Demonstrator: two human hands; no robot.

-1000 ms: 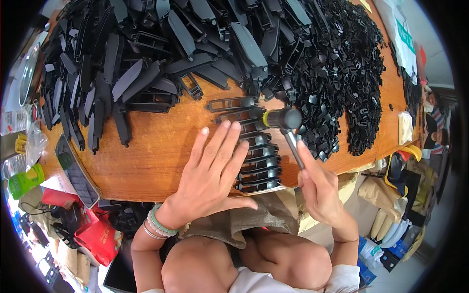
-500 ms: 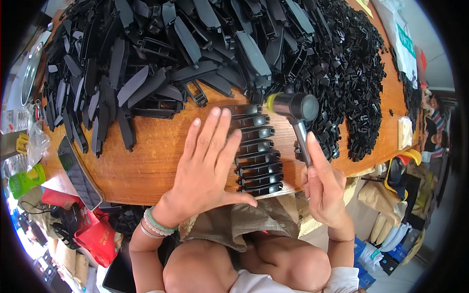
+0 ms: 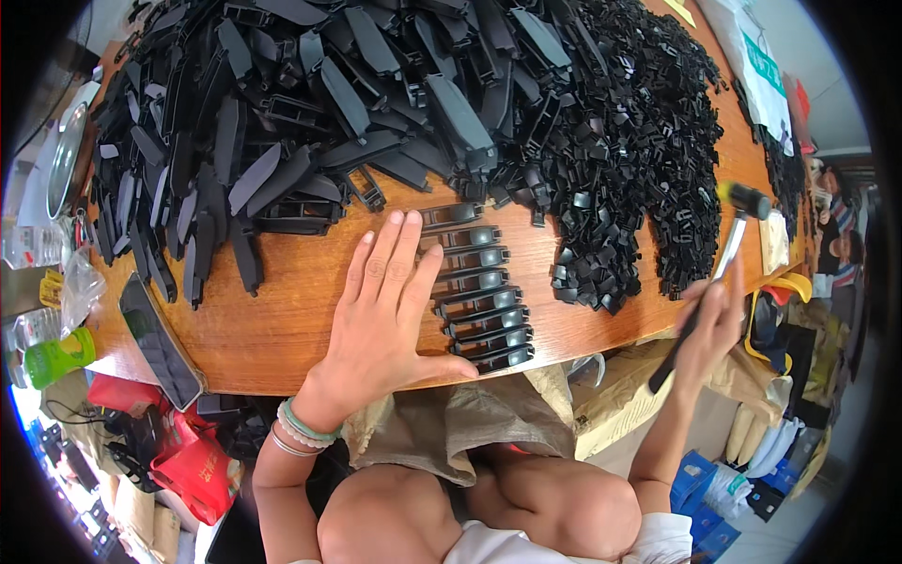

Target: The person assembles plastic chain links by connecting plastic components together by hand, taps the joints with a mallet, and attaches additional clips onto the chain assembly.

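Grips a hammer (image 3: 732, 242) in the right hand (image 3: 714, 324) at right; spreads the left hand (image 3: 383, 315) (flat and unclenched) just left of black plastic parts (image 3: 486, 301) lined up on the table (image 3: 268, 324), near side.

Small assembly workshop — wooden table (image 3: 272, 329) heaped with long black plastic parts (image 3: 232, 141) and small black pieces (image 3: 601, 202), row of black parts (image 3: 484, 303) lined up, hammer (image 3: 730, 246) in right hand (image 3: 711, 324) — red bag (image 3: 197, 470), blue packages (image 3: 693, 479) below.

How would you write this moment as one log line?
left hand: open, at left side of row of black parts | right hand: holds hammer, right of row | loose pieces: heaped on table
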